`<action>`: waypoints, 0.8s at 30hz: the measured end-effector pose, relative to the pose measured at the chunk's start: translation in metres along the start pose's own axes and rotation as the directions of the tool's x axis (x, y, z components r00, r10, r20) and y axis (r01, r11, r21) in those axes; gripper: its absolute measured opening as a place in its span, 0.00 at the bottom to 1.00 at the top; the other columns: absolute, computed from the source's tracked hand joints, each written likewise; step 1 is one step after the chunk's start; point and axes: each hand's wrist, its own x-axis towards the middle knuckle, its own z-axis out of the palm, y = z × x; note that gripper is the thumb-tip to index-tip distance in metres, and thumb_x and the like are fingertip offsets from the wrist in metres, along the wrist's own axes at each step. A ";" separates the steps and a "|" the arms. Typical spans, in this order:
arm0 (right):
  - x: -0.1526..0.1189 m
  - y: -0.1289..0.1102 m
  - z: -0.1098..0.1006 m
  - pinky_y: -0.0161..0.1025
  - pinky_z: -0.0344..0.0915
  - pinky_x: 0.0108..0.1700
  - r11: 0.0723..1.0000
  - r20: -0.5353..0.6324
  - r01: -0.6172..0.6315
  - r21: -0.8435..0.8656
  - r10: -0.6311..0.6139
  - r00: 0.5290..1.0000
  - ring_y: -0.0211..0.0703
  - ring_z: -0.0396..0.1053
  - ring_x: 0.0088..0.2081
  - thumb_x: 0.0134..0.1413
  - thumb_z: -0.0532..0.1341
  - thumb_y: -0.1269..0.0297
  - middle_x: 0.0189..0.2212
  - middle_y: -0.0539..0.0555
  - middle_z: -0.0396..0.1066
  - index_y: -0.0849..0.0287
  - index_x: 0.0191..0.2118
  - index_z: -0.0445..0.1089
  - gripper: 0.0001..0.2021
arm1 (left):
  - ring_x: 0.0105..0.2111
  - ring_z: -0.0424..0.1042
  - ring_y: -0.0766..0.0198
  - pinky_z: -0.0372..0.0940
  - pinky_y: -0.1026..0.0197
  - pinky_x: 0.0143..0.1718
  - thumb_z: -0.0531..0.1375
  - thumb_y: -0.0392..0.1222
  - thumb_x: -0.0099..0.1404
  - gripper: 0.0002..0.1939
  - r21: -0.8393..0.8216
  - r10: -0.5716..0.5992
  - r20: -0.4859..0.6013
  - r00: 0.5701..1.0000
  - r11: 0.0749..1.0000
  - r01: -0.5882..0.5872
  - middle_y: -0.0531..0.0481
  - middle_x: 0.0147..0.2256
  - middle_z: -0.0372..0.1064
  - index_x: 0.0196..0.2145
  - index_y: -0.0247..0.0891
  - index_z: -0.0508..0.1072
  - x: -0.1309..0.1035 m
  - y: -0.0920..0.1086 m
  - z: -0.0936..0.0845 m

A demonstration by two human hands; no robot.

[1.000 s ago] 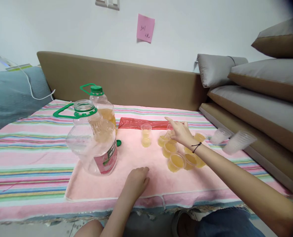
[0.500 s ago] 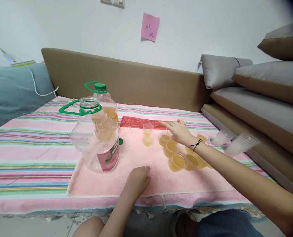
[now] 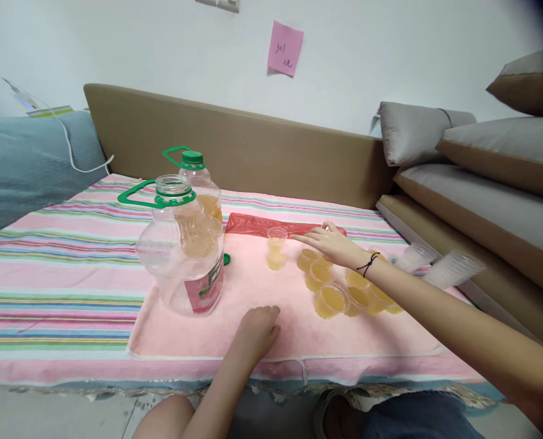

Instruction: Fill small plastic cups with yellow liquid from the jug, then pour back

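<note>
Fingers of the right hand (image 3: pixel 329 242) stretch flat and unclasped over the filled cups (image 3: pixel 333 286), toward the lone cup (image 3: pixel 276 248) on the pink towel (image 3: pixel 271 329). The left hand (image 3: pixel 257 329) rests loosely curled, empty, near the clear jug (image 3: pixel 182 250).

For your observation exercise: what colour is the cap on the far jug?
Green. The far jug's cap shows best in the head view, matching its green handle.

Soft even daylight, edge distortion, dark top-right corner.
</note>
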 end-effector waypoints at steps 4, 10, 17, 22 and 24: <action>-0.002 0.000 -0.003 0.46 0.48 0.43 1.000 0.018 0.018 0.024 -0.019 1.000 0.49 0.66 0.45 0.47 0.49 0.88 0.45 0.57 0.75 0.55 0.70 0.43 0.44 | 0.46 0.73 0.52 0.64 0.54 0.47 0.51 0.34 0.62 0.18 -0.002 0.002 0.002 1.000 1.000 -0.002 0.40 0.44 0.75 0.48 0.34 0.71 0.000 0.000 0.000; -0.009 0.000 -0.003 0.47 0.48 0.43 0.998 0.022 0.033 0.050 -0.034 0.999 0.50 0.65 0.47 0.46 0.49 0.88 0.48 0.57 0.75 0.54 0.71 0.36 0.47 | 0.47 0.73 0.51 0.64 0.53 0.47 0.51 0.34 0.62 0.18 -0.002 0.007 0.004 1.000 1.000 -0.007 0.39 0.44 0.75 0.48 0.34 0.71 0.000 0.001 0.000; -0.012 0.001 -0.002 0.48 0.50 0.44 0.997 0.042 0.027 0.074 -0.030 0.999 0.50 0.65 0.49 0.45 0.49 0.88 0.51 0.55 0.74 0.51 0.71 0.35 0.49 | 0.47 0.73 0.51 0.64 0.53 0.48 0.51 0.34 0.63 0.18 0.003 0.008 0.001 1.000 1.000 -0.008 0.39 0.44 0.75 0.48 0.34 0.71 0.000 0.000 0.001; -0.014 0.000 -0.006 0.48 0.50 0.45 0.995 0.036 0.036 0.091 -0.040 0.999 0.50 0.66 0.49 0.46 0.47 0.88 0.50 0.55 0.74 0.51 0.71 0.35 0.47 | 0.46 0.73 0.52 0.64 0.54 0.47 0.50 0.34 0.63 0.17 0.000 0.009 -0.007 1.000 1.000 -0.009 0.40 0.44 0.75 0.47 0.34 0.71 0.001 -0.001 0.003; -0.016 -0.001 -0.009 0.48 0.50 0.46 0.992 0.031 0.044 0.117 -0.048 0.998 0.49 0.66 0.49 0.45 0.46 0.89 0.50 0.54 0.74 0.50 0.71 0.34 0.49 | 0.46 0.73 0.52 0.64 0.54 0.47 0.50 0.34 0.62 0.17 -0.002 0.007 -0.009 1.000 1.000 -0.007 0.40 0.43 0.75 0.47 0.35 0.71 0.002 -0.001 0.003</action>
